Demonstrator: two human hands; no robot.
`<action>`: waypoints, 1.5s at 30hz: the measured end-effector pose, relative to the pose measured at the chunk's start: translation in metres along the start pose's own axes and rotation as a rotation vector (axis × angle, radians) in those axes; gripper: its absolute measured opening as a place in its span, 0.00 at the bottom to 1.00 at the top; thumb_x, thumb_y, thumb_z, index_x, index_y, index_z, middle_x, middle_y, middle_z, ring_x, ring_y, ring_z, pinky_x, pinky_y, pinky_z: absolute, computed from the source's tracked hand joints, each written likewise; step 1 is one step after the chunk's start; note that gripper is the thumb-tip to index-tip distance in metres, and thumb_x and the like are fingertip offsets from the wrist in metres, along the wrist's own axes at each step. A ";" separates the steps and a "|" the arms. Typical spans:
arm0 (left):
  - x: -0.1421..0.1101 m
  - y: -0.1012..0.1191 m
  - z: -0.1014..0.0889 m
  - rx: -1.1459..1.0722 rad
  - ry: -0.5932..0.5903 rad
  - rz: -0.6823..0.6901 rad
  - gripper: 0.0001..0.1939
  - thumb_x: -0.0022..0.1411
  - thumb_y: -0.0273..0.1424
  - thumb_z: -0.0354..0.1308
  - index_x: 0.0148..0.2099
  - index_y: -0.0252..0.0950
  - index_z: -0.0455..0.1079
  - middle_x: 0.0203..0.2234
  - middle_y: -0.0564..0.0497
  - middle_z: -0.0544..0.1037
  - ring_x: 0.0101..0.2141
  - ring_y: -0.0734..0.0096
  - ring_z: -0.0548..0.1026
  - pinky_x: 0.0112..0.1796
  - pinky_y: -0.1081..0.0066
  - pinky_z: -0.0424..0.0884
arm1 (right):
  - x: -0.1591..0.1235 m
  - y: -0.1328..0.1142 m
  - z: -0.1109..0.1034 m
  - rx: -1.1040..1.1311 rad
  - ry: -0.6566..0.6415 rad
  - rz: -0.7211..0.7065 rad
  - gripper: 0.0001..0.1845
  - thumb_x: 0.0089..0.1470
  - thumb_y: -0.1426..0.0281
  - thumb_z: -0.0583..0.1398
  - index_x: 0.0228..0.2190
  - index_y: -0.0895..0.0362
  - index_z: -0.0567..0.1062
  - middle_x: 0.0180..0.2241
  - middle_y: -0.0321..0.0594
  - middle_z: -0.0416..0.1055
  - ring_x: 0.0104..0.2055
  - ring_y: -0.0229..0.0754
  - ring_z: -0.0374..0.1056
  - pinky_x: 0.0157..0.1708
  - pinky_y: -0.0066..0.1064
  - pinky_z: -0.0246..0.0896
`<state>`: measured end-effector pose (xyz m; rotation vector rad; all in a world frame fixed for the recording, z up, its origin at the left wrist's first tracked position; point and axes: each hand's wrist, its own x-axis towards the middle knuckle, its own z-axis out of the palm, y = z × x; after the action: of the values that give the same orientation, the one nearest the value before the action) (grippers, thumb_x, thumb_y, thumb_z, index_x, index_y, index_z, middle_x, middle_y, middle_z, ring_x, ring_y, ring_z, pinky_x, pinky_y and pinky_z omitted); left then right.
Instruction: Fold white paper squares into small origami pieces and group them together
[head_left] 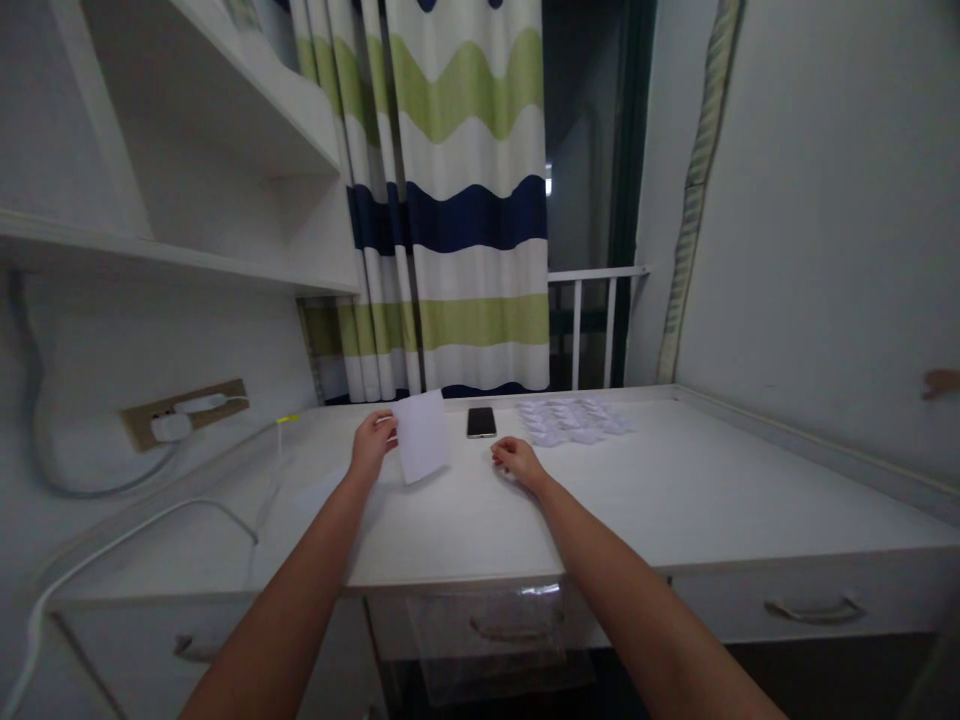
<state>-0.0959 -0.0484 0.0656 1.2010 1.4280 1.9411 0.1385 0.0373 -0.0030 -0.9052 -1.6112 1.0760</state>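
Note:
My left hand [372,443] is closed on the edge of a white sheet of paper [423,437] and holds it tilted up above the white desk [675,500]. My right hand [516,461] rests on the desk top to the right of the paper, fingers curled, with nothing visible in them. A black phone [481,421] lies flat just beyond and between my hands. Several small white folded paper pieces [571,420] lie spread on the desk to the right of the phone.
A white cable [135,530] runs from a wall socket [176,413] on the left across the desk edge. Shelves hang above the left side. A striped curtain [457,200] and a window rail stand behind the desk. Drawers with handles [814,608] sit under the front edge.

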 end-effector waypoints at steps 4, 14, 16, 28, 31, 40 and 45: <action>-0.008 0.000 0.050 -0.045 -0.131 -0.021 0.13 0.41 0.34 0.55 0.33 0.36 0.64 0.22 0.54 0.70 0.24 0.76 0.70 0.25 0.74 0.66 | -0.001 -0.013 -0.006 0.157 -0.006 -0.045 0.16 0.45 0.59 0.55 0.25 0.59 0.71 0.28 0.41 0.71 0.32 0.37 0.66 0.29 0.26 0.59; -0.016 -0.038 0.089 0.103 -0.050 0.091 0.12 0.47 0.32 0.52 0.37 0.34 0.64 0.24 0.51 0.71 0.24 0.75 0.69 0.23 0.77 0.65 | 0.003 -0.013 -0.014 0.136 0.014 -0.042 0.12 0.32 0.66 0.63 0.16 0.59 0.66 0.17 0.33 0.63 0.21 0.32 0.58 0.22 0.25 0.55; -0.022 -0.041 0.084 0.073 -0.115 0.027 0.14 0.46 0.33 0.54 0.38 0.35 0.65 0.26 0.51 0.72 0.26 0.75 0.70 0.25 0.76 0.66 | 0.003 -0.011 -0.015 0.126 0.042 -0.048 0.11 0.32 0.67 0.63 0.15 0.59 0.66 0.16 0.32 0.61 0.20 0.32 0.57 0.21 0.25 0.54; -0.018 -0.068 0.080 0.055 -0.294 -0.113 0.11 0.40 0.33 0.58 0.28 0.31 0.69 0.21 0.51 0.73 0.23 0.72 0.70 0.25 0.72 0.67 | 0.002 -0.005 -0.016 0.206 0.119 0.061 0.07 0.32 0.73 0.60 0.21 0.60 0.69 0.16 0.33 0.65 0.19 0.32 0.60 0.21 0.25 0.58; -0.020 -0.065 0.080 0.035 -0.298 -0.142 0.09 0.41 0.32 0.58 0.26 0.32 0.68 0.21 0.52 0.72 0.22 0.73 0.70 0.25 0.73 0.66 | 0.001 -0.005 -0.016 0.210 0.135 0.069 0.05 0.32 0.75 0.59 0.20 0.60 0.69 0.16 0.32 0.64 0.18 0.32 0.60 0.20 0.25 0.58; -0.026 -0.058 0.084 0.003 -0.322 -0.178 0.06 0.42 0.30 0.56 0.26 0.33 0.68 0.22 0.51 0.72 0.23 0.73 0.69 0.25 0.73 0.66 | 0.001 -0.003 -0.015 0.125 0.174 0.068 0.06 0.34 0.74 0.58 0.22 0.60 0.68 0.14 0.31 0.62 0.16 0.31 0.58 0.18 0.23 0.55; -0.025 -0.060 0.084 -0.012 -0.319 -0.162 0.09 0.41 0.30 0.58 0.29 0.33 0.69 0.22 0.51 0.72 0.23 0.73 0.69 0.24 0.74 0.66 | 0.003 0.001 -0.014 0.113 0.180 0.045 0.06 0.34 0.74 0.57 0.22 0.60 0.68 0.12 0.29 0.60 0.15 0.31 0.57 0.17 0.23 0.53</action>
<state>-0.0199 -0.0006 0.0083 1.2792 1.2996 1.5661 0.1512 0.0438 -0.0003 -0.9383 -1.3750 1.0740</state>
